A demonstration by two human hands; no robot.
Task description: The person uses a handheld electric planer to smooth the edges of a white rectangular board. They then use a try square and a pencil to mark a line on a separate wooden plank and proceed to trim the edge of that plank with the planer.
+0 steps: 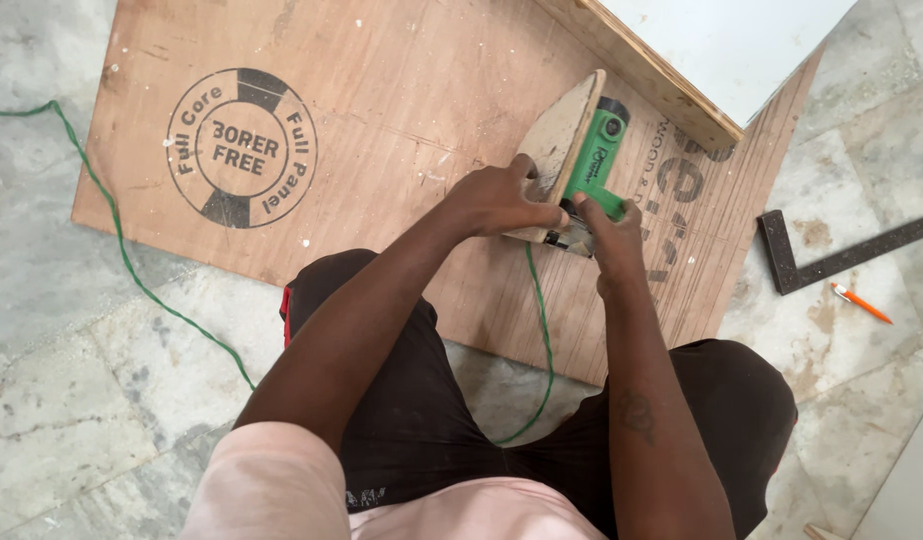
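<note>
Green power tool (pixel 593 160) gripped by hands, near plywood sheet (pixel 401 110) edge.

The left hand (pixel 501 198) grips a small plywood offcut (pixel 556 140), with the right hand (pixel 613 232) on a green power tool (pixel 593 160) just beside it. Both rest on a plywood sheet (pixel 381 120). At 3 o'clock lie a steel square (pixel 836 258) and an orange pencil (pixel 861 303). A green cord (pixel 111 230) trails toward 9 o'clock.

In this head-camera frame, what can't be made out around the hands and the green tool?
- Green tool: its working end, hidden by the wood piece and both hands.
- Right hand: its grip, fingers curled under.
- Left hand: fingertips, behind the wood piece.
- Cord: far end, cut by the left edge.
</note>
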